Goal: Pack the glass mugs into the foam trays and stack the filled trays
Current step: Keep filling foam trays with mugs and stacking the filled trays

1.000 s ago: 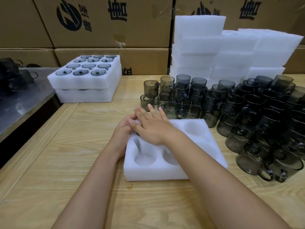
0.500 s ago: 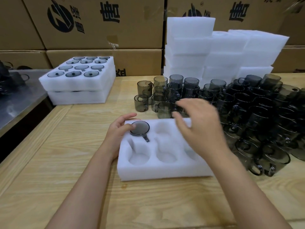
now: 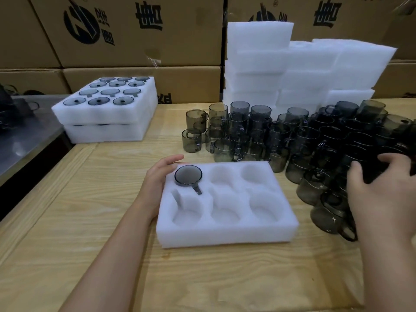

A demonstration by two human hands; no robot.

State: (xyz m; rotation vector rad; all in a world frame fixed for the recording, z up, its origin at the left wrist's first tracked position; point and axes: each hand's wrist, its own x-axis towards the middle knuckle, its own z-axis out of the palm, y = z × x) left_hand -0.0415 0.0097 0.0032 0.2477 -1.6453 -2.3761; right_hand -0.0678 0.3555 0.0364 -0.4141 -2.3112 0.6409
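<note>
I am looking down at a pale wooden table [image 3: 90, 221]. A white foam tray with six round pockets [image 3: 225, 238] is lying straight in front of me. One smoky grey glass mug [image 3: 188, 175] is sitting in the tray's far-left pocket, with its handle lying in the slot that points toward me.

My left hand [image 3: 157, 176] is resting against the tray's far-left corner. Its fingers [image 3: 173, 159] are loosely curved along the far edge of the foam and are holding nothing.

My right hand [image 3: 382, 194] is reaching into a crowded cluster of loose dark glass mugs [image 3: 292, 136], which is standing just beyond and to the right of the tray. The thumb and fingers [image 3: 391, 156] are curling round a dark mug at the near right of the cluster [image 3: 380, 170]. That area is blurred, so I cannot tell whether the mug is lifting off the table.

At the far left of the table two filled white foam trays [image 3: 108, 113] are sitting one on top of the other, and the upper one is showing twelve mugs in rows. Tall stacks of empty white foam trays [image 3: 258, 64] are standing behind the cluster. Brown cardboard boxes with black printing [image 3: 135, 30] are filling the background. A grey metal surface [image 3: 22, 136] is adjoining the table on the left.
</note>
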